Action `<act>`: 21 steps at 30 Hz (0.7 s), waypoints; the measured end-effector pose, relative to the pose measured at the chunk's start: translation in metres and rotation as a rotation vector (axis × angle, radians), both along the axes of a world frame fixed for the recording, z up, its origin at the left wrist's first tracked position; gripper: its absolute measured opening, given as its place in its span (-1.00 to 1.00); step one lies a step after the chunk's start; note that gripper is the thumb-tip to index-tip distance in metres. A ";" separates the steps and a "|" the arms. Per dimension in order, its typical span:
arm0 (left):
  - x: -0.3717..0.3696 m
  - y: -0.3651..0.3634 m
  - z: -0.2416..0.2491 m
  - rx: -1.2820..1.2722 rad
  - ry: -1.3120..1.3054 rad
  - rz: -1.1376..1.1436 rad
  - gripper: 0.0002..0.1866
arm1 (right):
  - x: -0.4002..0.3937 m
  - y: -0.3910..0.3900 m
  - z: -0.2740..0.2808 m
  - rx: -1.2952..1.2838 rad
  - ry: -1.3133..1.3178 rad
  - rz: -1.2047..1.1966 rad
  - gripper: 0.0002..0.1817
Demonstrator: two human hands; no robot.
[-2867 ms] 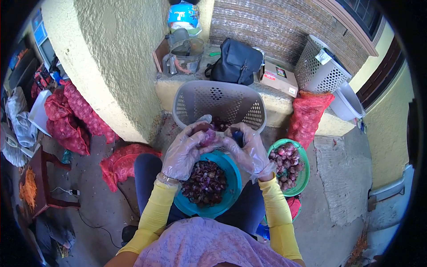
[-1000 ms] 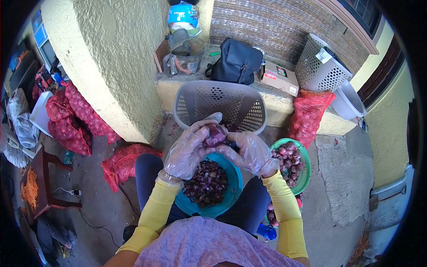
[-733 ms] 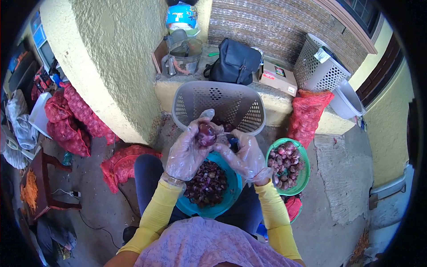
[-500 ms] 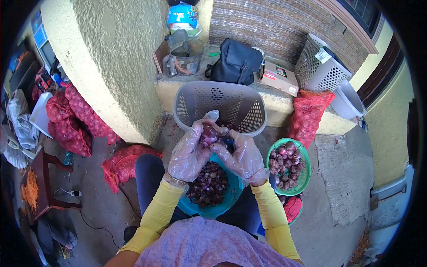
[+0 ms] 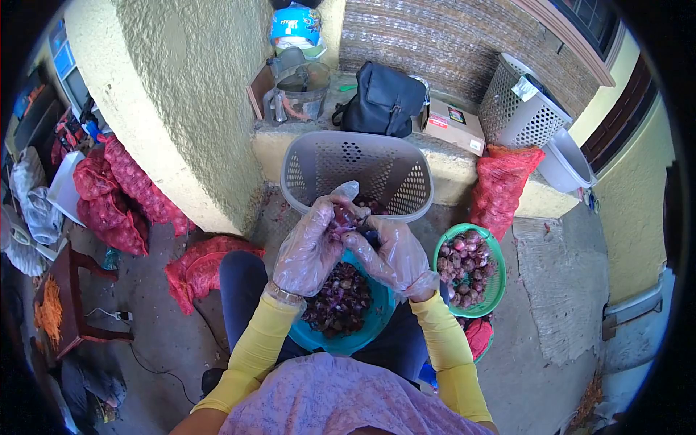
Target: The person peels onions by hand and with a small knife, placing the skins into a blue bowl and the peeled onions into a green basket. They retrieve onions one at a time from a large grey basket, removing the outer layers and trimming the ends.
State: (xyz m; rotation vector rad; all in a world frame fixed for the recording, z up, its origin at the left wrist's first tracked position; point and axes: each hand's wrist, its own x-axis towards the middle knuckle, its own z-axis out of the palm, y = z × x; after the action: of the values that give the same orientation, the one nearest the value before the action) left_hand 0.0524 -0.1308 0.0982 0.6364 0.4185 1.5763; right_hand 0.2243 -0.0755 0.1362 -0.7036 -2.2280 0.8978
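My left hand (image 5: 308,250), in a clear plastic glove, is wrapped round a purple-red onion (image 5: 344,217). My right hand (image 5: 395,254), gloved the same way, has its fingers bent in against the onion's right side; a dark item between them is too hidden to name. Both hands are above a teal basin (image 5: 384,308) of dark onion peelings and pieces (image 5: 337,301). Just beyond them stands a grey perforated basket (image 5: 355,163) with some onions at its bottom. To the right, a green basket (image 5: 499,279) holds several unpeeled onions (image 5: 465,264).
Red mesh sacks lie left (image 5: 206,267) and stand right (image 5: 502,190). Behind, a ledge carries a black backpack (image 5: 383,100), a cardboard box (image 5: 453,127) and a clear bucket (image 5: 303,90). A small wooden table (image 5: 78,301) is at the far left.
Both hands stay nearly in place round the onion, with only slight finger movement. The onion appears turned a little and less of it shows.
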 end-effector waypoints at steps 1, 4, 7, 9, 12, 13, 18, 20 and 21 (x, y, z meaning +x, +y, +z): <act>0.001 0.000 0.002 -0.001 0.006 0.017 -0.59 | 0.000 0.002 -0.002 0.023 -0.025 0.013 -0.48; 0.001 -0.001 0.005 -0.007 0.033 0.021 -0.59 | -0.003 0.002 -0.004 0.064 -0.013 0.026 -0.51; -0.003 0.002 0.001 0.049 0.105 0.014 -0.59 | -0.004 0.001 0.002 0.055 0.029 0.017 -0.56; -0.005 0.000 0.003 -0.002 0.117 0.019 -0.59 | -0.004 0.003 0.003 0.025 0.037 0.010 -0.58; -0.007 -0.002 0.005 -0.084 0.131 0.005 -0.57 | 0.002 0.010 -0.003 0.025 -0.073 0.018 -0.61; -0.007 -0.003 0.005 -0.118 0.131 -0.012 -0.57 | 0.003 0.011 -0.006 0.096 -0.087 0.026 -0.62; -0.008 0.003 -0.007 -0.081 0.103 -0.005 -0.53 | 0.008 0.010 -0.011 0.216 -0.084 0.063 -0.63; -0.007 0.003 -0.008 -0.067 0.063 -0.006 -0.52 | 0.013 0.008 -0.005 0.221 -0.303 0.094 -0.64; -0.006 0.004 -0.008 -0.038 0.048 0.008 -0.51 | 0.016 0.008 -0.006 0.221 -0.302 0.094 -0.64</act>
State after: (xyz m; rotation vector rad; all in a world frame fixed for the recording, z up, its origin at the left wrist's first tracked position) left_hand 0.0460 -0.1267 0.0905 0.6447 0.4862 1.5600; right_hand 0.2401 -0.0673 0.1304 -0.6698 -2.5976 0.6056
